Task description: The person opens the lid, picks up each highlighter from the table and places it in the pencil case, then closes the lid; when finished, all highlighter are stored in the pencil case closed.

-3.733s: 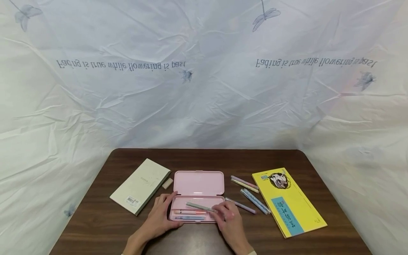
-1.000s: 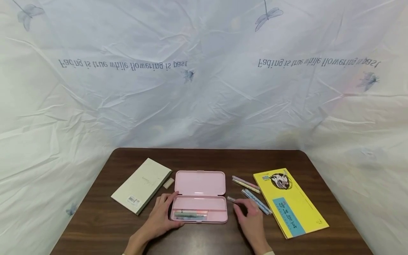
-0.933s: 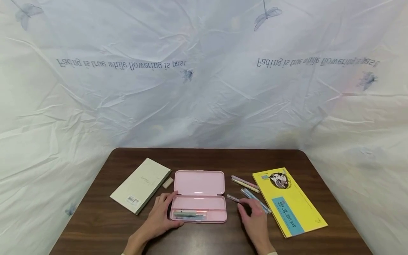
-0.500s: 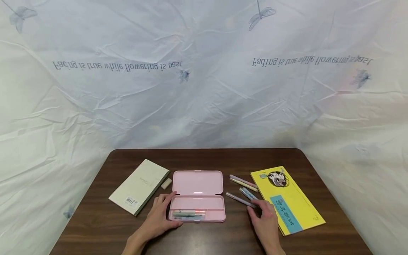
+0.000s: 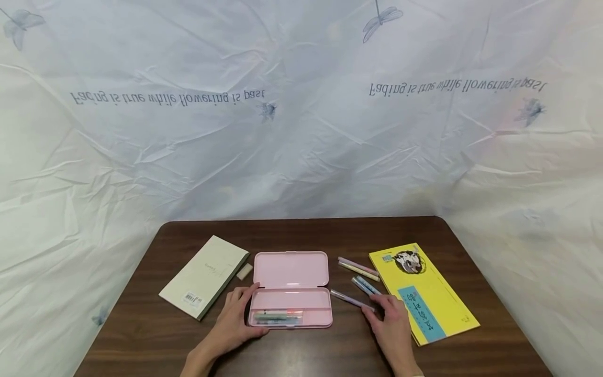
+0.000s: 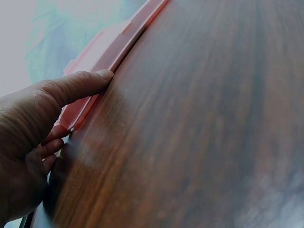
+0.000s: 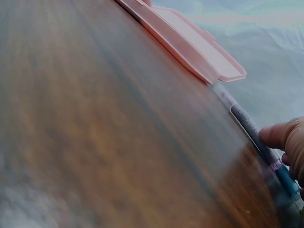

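Observation:
A pink pencil case [image 5: 316, 299] lies open, its lid folded back. Several pens [image 5: 277, 317] lie in its front compartment. My left hand [image 5: 233, 318] holds the case's left end, thumb at the front edge and fingers at the side; the left wrist view shows the thumb [image 6: 78, 87] against the front wall. My right hand [image 5: 392, 325] pinches the near end of a purple pen [image 5: 349, 299] between thumb and forefinger. That pen's far end points at the case's right side. Two blue pens [image 5: 365, 285] lie just beyond my right fingers, partly hidden by them.
A pink pen [image 5: 359, 265] and a yellow pen [image 5: 360, 271] lie side by side behind the blue ones. At the right is a yellow booklet [image 5: 449, 293]. A cream notebook [image 5: 204, 275] and an eraser [image 5: 244, 272] lie left of the case on the brown table [image 5: 292, 230].
A green pen went from my right hand into the case. My right hand then moved right along the purple pen to its near end; the pen has shifted slightly towards me. My left hand stayed put.

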`<state>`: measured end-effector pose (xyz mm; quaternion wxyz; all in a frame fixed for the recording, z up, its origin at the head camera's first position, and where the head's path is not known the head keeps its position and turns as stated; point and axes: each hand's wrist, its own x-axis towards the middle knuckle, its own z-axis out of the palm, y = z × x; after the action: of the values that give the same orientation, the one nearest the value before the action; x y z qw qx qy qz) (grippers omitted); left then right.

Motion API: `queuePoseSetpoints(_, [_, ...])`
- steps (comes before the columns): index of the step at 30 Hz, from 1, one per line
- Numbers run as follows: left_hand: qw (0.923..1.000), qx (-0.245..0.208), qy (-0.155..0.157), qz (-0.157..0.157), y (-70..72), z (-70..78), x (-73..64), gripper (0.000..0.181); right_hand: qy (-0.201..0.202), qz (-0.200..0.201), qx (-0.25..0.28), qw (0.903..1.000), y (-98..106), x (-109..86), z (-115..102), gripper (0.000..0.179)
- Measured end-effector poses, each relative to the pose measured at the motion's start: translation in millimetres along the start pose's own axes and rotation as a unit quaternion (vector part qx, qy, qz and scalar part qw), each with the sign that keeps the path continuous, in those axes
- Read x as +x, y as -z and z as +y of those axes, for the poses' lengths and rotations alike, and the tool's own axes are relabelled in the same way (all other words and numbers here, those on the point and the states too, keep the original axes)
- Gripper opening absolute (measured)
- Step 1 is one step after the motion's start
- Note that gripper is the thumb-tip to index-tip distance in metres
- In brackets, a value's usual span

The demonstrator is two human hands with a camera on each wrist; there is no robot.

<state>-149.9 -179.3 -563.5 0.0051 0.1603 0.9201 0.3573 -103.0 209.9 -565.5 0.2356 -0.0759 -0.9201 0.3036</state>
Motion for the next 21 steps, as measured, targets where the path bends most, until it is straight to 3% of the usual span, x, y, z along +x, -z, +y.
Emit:
queuePoseSetpoints(6, [1.0000, 0.000, -0.001, 0.004, 2.2, 1.6, -0.6, 0.109, 0.031, -0.001, -0.014, 0.9994, -1.1, 1.0, 2.4, 0.032])
queuePoseSetpoints(21, [0.9996, 0.005, -0.021, 0.020, 0.2, 2.9, -1.2, 0.105, 0.116, 0.039, -0.043, 0.9915, -5.9, -0.5, 5.5, 0.023])
